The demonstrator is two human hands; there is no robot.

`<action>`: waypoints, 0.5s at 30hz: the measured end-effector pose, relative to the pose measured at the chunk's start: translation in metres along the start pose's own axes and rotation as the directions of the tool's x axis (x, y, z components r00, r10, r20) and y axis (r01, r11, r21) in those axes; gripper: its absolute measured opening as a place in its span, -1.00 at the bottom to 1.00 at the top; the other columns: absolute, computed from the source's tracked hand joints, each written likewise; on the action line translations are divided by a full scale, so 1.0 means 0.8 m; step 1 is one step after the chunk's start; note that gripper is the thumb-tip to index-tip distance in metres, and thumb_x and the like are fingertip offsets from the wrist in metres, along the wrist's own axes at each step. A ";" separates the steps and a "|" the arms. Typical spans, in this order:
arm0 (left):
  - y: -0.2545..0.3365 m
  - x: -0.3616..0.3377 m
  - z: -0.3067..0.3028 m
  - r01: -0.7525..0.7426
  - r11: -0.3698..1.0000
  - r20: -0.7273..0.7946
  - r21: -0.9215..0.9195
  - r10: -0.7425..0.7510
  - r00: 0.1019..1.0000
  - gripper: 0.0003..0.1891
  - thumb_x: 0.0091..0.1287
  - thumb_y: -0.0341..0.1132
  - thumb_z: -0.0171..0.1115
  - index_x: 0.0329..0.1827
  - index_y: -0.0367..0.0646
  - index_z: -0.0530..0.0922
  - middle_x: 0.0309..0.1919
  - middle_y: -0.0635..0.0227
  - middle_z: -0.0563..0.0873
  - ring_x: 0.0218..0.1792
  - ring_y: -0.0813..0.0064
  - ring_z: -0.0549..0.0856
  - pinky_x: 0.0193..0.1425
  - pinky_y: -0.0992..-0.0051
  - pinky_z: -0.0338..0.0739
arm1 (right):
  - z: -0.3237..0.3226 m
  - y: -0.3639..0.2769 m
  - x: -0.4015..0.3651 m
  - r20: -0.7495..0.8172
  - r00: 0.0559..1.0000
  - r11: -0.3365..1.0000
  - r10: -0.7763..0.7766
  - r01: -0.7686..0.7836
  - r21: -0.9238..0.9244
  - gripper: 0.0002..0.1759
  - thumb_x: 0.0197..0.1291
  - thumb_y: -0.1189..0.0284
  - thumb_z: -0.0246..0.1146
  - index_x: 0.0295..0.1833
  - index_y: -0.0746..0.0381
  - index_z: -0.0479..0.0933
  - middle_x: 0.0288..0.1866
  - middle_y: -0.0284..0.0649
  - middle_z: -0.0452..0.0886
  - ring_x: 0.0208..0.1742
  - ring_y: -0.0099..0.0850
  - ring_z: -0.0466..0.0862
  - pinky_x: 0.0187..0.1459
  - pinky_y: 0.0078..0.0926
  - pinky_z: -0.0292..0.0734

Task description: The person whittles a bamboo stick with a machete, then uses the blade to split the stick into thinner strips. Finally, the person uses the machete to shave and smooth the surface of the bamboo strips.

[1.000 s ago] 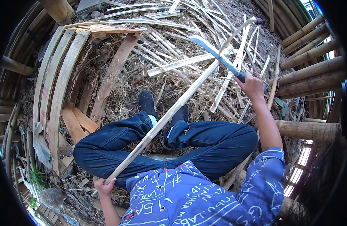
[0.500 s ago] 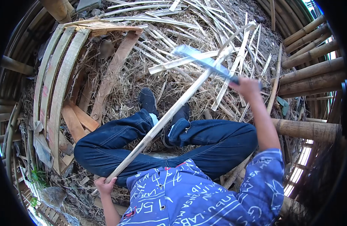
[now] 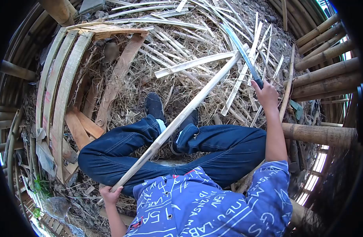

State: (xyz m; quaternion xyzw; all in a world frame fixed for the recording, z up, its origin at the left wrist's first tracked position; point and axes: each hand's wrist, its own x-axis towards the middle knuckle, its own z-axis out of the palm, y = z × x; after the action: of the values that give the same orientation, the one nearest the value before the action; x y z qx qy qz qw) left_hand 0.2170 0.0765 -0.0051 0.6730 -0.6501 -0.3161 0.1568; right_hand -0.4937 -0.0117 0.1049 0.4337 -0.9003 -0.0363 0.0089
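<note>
Two hands are busy here, both belonging to the person sitting cross-legged on the littered ground. Down at seven o'clock the left hand (image 3: 109,194) has its fingers curled tight around the near end of a long bamboo strip (image 3: 177,122). The strip slants up across the blue jeans (image 3: 225,148), passing between the black shoes (image 3: 154,104), and its far tip lies out toward one o'clock. At about two o'clock the right hand (image 3: 265,93) is wrapped in a closed fist around the dark handle of a machete (image 3: 240,49). The blade points up and away toward twelve o'clock and crosses the strip's far tip, though I cannot tell whether the edge bites into it. Split bamboo slats (image 3: 189,65) and dry shavings lie all around the far end. Curved bamboo planks (image 3: 59,91) are stacked at nine to ten o'clock. Round bamboo poles (image 3: 323,134) run along the three o'clock side, near the right arm.
</note>
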 end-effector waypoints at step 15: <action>0.271 0.148 0.019 0.156 0.944 0.330 -0.290 -0.054 0.942 -0.72 0.23 -0.22 0.43 -0.36 -0.31 0.62 -0.65 0.43 0.55 -0.58 0.68 0.44 -0.50 0.53 0.35 | 0.000 -0.089 -0.108 0.231 0.972 0.222 0.040 -0.234 0.947 -0.40 0.32 -0.19 0.11 -0.40 0.16 0.36 -0.66 -0.41 0.41 -0.72 -0.64 0.43 -0.70 -0.69 0.32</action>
State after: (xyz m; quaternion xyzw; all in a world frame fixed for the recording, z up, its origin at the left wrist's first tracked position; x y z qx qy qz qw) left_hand 0.0335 -0.0588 0.0920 0.6139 -0.5714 -0.5270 0.1372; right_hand -0.3844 0.0114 0.1009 0.2605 -0.7615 0.4945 -0.3283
